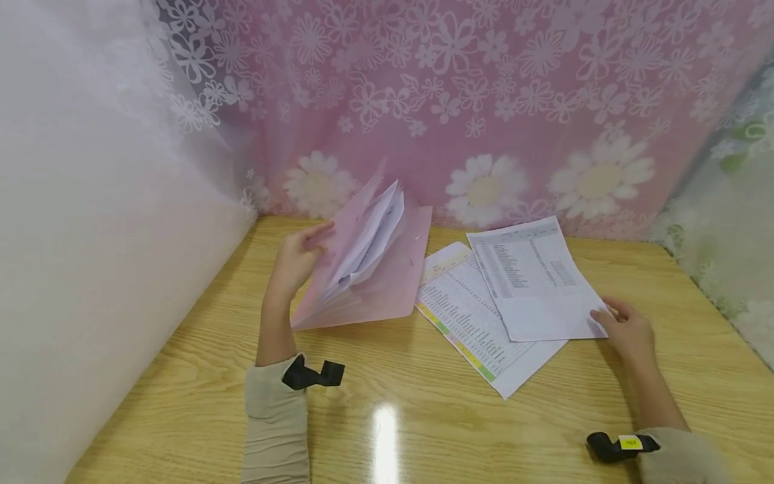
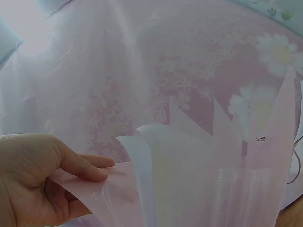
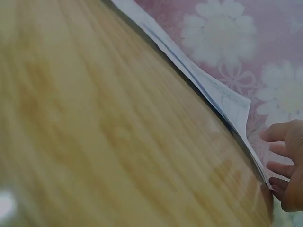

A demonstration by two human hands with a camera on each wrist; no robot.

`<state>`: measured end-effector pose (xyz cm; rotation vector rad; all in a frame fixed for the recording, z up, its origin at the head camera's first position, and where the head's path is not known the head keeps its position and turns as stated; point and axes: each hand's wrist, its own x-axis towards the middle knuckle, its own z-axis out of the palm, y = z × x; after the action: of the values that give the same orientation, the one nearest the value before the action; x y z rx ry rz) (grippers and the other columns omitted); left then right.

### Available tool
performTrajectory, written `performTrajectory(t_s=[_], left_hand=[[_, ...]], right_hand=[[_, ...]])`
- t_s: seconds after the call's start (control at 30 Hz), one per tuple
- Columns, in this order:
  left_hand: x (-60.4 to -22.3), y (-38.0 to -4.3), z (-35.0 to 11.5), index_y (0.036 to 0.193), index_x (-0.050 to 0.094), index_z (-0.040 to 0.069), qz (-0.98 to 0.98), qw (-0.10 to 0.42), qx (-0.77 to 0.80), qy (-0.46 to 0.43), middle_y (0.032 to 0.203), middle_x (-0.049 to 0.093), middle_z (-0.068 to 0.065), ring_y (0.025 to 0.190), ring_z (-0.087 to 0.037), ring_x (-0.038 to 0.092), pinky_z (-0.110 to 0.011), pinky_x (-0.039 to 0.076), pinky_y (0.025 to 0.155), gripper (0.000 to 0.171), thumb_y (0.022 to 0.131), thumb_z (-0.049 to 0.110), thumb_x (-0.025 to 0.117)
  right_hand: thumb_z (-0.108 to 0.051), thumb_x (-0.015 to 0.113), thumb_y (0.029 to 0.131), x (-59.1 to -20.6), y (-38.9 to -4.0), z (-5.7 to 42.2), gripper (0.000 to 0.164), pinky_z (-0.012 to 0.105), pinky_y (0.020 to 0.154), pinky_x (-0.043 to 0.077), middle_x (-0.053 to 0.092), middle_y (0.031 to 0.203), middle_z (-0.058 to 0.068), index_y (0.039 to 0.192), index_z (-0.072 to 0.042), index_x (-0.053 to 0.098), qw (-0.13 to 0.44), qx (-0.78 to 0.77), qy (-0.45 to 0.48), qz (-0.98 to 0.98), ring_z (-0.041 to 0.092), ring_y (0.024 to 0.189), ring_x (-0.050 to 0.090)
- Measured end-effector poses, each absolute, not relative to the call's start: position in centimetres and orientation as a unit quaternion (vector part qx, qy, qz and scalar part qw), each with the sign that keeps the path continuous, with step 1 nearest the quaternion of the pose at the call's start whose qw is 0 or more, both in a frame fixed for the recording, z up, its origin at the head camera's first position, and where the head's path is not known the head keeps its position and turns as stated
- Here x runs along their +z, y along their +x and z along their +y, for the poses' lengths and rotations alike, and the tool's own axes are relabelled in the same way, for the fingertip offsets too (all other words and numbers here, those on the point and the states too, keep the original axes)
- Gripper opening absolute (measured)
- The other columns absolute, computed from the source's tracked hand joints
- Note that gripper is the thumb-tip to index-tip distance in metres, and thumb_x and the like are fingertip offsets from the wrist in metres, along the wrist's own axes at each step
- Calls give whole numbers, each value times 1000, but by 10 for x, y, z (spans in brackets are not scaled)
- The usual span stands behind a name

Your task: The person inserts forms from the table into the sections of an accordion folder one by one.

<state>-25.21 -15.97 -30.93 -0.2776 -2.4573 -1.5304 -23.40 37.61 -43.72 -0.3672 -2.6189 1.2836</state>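
Pink folder (image 1: 393,292) gapes open around curling white sheets (image 1: 379,232).

Tabletop: yellow-brown wood grain (image 1: 181,403) in front of you, glossy, its right edge slanting inward toward the far side.
Far side: you face a pink backdrop (image 1: 387,144), white outline flowers above, large yellow-centred daisies (image 1: 486,189) low along the table's far edge.
Left: whitish covering (image 1: 121,188) close beside your table.
Right: pale covering (image 1: 734,269), green leaves, white blooms.
Light: white reflection (image 1: 385,447) near you; bright glow (image 2: 26,23) upper left in your left wrist view.
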Motion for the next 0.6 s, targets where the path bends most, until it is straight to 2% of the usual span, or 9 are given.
performTrajectory(t_s=[0.17,0.43,0.6], left_hand=[[-310,-252,-159,128,56,12,-840,118,-522,-92,129,51,-7,39,-5,20,-21,24,38,45,87,-4,48],[-310,-252,-159,128,56,13,-840,117,-522,-92,131,49,-8,39,-7,21,-20,24,37,46,86,-4,48],[-309,-250,-160,129,55,13,-842,115,-518,-98,132,48,-8,39,-7,21,-21,25,37,45,87,-2,48]], right_hand=[[-32,52,91,-449,-232,379,63,53,95,27,36,132,33,134,11,36,119,414,-128,-893,45,118,34],[-29,55,90,-457,-229,378,67,54,99,22,30,134,36,135,14,30,126,398,-110,-902,50,123,25],[-20,58,89,-457,-228,373,60,53,98,25,34,132,35,133,13,34,144,383,-123,-904,49,121,29]])
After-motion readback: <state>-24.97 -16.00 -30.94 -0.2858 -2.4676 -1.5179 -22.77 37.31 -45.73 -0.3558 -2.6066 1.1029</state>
